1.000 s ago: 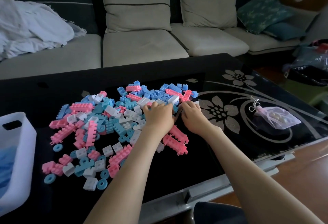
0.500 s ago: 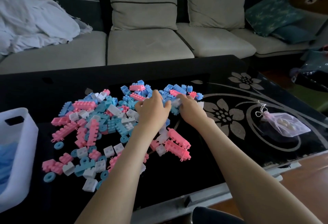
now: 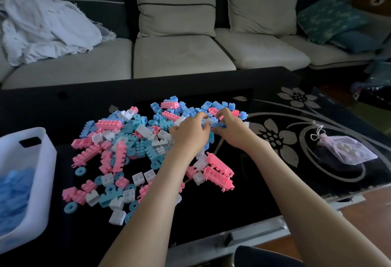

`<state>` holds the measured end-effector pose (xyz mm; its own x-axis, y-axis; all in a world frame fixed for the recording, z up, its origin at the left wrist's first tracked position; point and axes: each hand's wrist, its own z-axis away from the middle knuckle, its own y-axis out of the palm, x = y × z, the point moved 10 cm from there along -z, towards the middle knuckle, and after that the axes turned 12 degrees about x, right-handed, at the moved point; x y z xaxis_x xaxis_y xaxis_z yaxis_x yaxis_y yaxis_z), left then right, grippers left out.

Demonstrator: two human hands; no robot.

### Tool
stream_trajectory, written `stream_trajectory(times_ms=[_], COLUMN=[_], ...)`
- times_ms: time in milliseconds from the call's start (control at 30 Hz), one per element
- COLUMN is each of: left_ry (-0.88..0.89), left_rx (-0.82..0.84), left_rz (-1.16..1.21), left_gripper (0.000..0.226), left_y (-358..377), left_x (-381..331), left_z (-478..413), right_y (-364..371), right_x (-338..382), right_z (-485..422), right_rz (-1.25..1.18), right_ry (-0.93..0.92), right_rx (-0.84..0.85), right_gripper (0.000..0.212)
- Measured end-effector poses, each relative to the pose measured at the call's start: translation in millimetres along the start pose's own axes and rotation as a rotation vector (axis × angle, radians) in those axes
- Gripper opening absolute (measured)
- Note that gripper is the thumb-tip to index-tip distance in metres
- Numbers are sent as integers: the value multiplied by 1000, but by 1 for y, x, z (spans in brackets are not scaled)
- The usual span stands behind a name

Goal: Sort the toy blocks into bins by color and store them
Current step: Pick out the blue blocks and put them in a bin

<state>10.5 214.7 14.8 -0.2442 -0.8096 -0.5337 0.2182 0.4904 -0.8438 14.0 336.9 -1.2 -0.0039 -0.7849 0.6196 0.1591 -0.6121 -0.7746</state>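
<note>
The blocks point(image 3: 135, 146) lie mixed on the dark surface point(image 3: 264, 199), so my hands, left hand point(image 3: 190, 134) and right hand point(image 3: 229, 130), curl into the far heap, apparently gathering blue ones for the bin point(image 3: 45, 167) at left that holds blue.

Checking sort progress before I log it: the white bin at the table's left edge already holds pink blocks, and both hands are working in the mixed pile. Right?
Not quite. The head view shows the white bin holding blue blocks, not pink. The rest stands: left hand and right hand are both in the mixed pile.
</note>
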Motion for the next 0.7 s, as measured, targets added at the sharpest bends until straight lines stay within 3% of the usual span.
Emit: stream_trajectory(times_ms=[167, 300, 367, 467, 567, 700], left_ry=[41, 83, 60, -64, -180, -310], left_rx=[33, 4, -42, -140, -231, -326], left_rz=[-14, 316, 349, 321, 227, 156], left_gripper=[34, 34, 33, 30, 35, 49], left_y=[-8, -32, -49, -79, -122, -182], left_x=[-6, 3, 18, 60, 110, 177], left_z=[15, 30, 41, 62, 92, 143], right_y=[-10, -4, 12, 47, 85, 129], right_x=[2, 28, 57, 113, 171, 229], right_z=[11, 16, 19, 25, 33, 34], right_rz=[-44, -686, -950, -1162, -1133, -856], right_ry=[55, 6, -16, 4, -20, -62], right_rx=[11, 67, 165, 332, 442, 476], right_gripper=[20, 21, 26, 28, 27, 23])
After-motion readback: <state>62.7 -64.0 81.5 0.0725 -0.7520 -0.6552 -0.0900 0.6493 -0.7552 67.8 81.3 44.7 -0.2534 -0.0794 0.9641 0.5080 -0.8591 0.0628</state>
